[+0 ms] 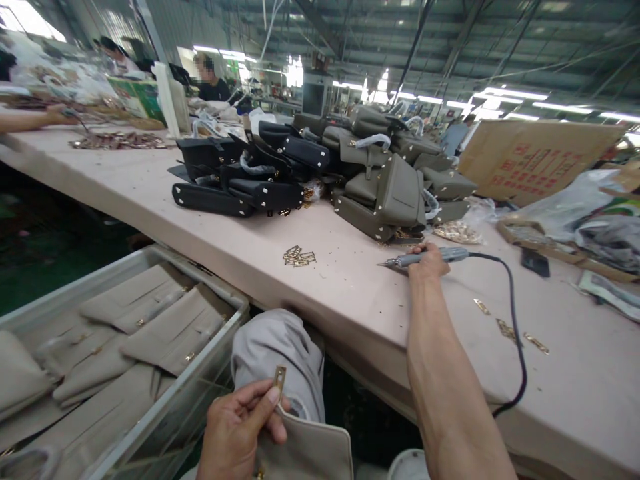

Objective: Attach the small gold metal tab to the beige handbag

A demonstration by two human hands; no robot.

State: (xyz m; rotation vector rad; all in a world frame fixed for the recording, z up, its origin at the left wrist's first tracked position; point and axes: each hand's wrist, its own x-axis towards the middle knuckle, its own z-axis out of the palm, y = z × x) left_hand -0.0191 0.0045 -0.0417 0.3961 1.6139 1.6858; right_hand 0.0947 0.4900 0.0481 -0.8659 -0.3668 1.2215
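Note:
Low in the view, my left hand [245, 423] pinches a small gold metal plate [280, 377] between thumb and fingers. Just below it lies a beige leather piece [313, 447], which the same hand touches at its edge. Over the table, my right hand [429, 261] is wrapped round a grey electric screwdriver [453, 254], its tip pointing left and its black cord running off to the right. A little pile of gold plates [299, 256] lies on the pink table [350, 293] left of the tip. More gold plates [506, 329] are scattered right of my forearm.
Black bags [250, 177] and olive bags [395, 190] are heaped at the table's middle. A plastic crate [200, 360] of beige bag pieces stands at the left. A cardboard box [540, 160] and plastic wrap sit back right. Another person's hand [60, 115] is at the far left.

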